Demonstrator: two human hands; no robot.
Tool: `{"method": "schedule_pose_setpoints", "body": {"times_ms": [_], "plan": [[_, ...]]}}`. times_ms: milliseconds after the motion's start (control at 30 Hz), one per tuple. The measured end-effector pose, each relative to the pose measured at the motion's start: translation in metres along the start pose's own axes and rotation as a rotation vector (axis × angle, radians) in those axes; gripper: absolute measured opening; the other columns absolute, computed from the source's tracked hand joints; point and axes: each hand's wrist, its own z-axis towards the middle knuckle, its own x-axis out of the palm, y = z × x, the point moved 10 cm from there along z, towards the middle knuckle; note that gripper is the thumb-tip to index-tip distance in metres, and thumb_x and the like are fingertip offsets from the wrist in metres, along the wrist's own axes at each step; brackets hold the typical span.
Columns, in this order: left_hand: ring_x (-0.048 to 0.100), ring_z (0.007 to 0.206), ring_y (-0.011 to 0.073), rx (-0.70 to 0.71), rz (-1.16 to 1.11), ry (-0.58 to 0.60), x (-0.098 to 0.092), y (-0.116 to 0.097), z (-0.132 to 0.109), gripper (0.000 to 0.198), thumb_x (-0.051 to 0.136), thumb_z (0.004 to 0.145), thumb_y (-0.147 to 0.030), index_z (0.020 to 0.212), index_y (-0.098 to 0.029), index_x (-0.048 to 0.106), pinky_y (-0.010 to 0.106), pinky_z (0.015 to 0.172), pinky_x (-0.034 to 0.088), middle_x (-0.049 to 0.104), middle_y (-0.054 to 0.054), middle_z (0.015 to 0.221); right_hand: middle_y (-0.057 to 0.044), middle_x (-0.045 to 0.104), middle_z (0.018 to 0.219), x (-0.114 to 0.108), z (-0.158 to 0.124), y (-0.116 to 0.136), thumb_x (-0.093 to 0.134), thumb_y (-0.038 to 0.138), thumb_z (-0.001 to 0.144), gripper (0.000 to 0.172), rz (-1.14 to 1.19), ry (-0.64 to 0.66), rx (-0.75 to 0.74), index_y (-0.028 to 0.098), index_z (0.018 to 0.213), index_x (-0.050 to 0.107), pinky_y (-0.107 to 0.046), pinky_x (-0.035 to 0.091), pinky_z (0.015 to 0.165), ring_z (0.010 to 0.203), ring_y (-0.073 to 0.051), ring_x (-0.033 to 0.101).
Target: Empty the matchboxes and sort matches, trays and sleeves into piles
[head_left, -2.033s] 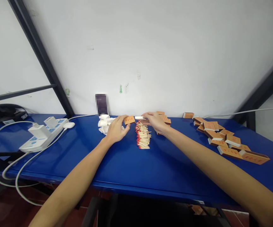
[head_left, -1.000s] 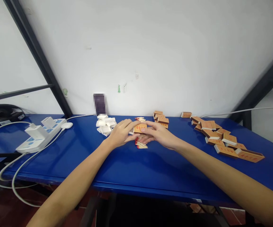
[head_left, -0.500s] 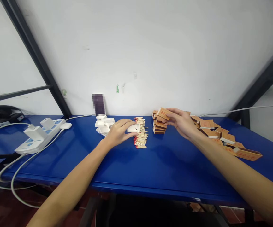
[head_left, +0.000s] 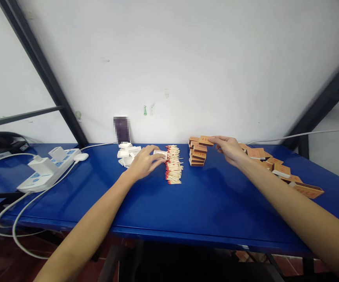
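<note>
My left hand point(head_left: 143, 161) is curled around a small white matchbox tray point(head_left: 160, 153) held just left of a pile of red-tipped matches point(head_left: 173, 169) on the blue table point(head_left: 169, 203). My right hand point(head_left: 228, 149) pinches an orange matchbox sleeve point(head_left: 206, 139) at the top of a stack of orange sleeves point(head_left: 198, 153) near the wall. A heap of empty white trays point(head_left: 127, 152) lies behind my left hand.
A long spill of orange matchboxes point(head_left: 281, 172) runs along the right side of the table. A white power strip point(head_left: 47, 169) with plugs and cables sits at the left. Black metal frame bars point(head_left: 40, 70) slant against the white wall.
My hands came together on an orange matchbox and pulled it apart. The right hand carried the sleeve right to the stack; the left kept the white tray beside the matches.
</note>
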Motion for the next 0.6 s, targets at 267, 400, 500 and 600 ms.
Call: {"method": "schedule_pose_setpoints", "body": {"times_ms": [267, 400, 500, 600], "plan": [[0.057, 0.106, 0.0271, -0.216, 0.092, 0.152, 0.018, 0.048, -0.015, 0.027, 0.054, 0.097, -0.039, 0.096, -0.023, 0.076, 0.045, 0.093, 0.044, 0.065, 0.01, 0.115, -0.004, 0.064, 0.066, 0.016, 0.005, -0.009, 0.073, 0.046, 0.065, 0.034, -0.071, 0.057, -0.006, 0.014, 0.078, 0.072, -0.027, 0.032, 0.048, 0.053, -0.012, 0.04], [0.059, 0.106, 0.0332, -0.373, 0.208, 0.337, 0.037, 0.069, -0.028, 0.022, 0.06, 0.091, -0.037, 0.103, -0.022, 0.072, 0.054, 0.096, 0.037, 0.071, 0.011, 0.106, -0.005, 0.064, 0.068, 0.013, 0.006, -0.009, 0.068, 0.048, 0.073, 0.036, -0.151, 0.002, -0.018, 0.016, 0.087, 0.074, -0.03, 0.041, 0.056, 0.06, -0.016, 0.049], [0.06, 0.103, 0.0367, -0.412, 0.247, 0.359, 0.039, 0.074, -0.033, 0.028, 0.061, 0.089, -0.035, 0.11, -0.018, 0.068, 0.056, 0.093, 0.037, 0.072, 0.014, 0.1, -0.006, 0.066, 0.083, 0.0, 0.009, -0.007, 0.055, 0.048, 0.081, 0.041, -0.218, -0.066, -0.014, 0.016, 0.1, 0.072, -0.03, 0.042, 0.058, 0.062, -0.016, 0.051], [0.059, 0.105, 0.0377, -0.438, 0.287, 0.354, 0.037, 0.076, -0.034, 0.028, 0.059, 0.089, -0.033, 0.11, -0.017, 0.068, 0.055, 0.093, 0.037, 0.071, 0.016, 0.106, -0.009, 0.066, 0.098, -0.023, 0.008, 0.0, 0.045, 0.042, 0.086, 0.044, -0.314, -0.119, -0.019, 0.015, 0.112, 0.068, -0.03, 0.045, 0.062, 0.067, -0.016, 0.055]]}}
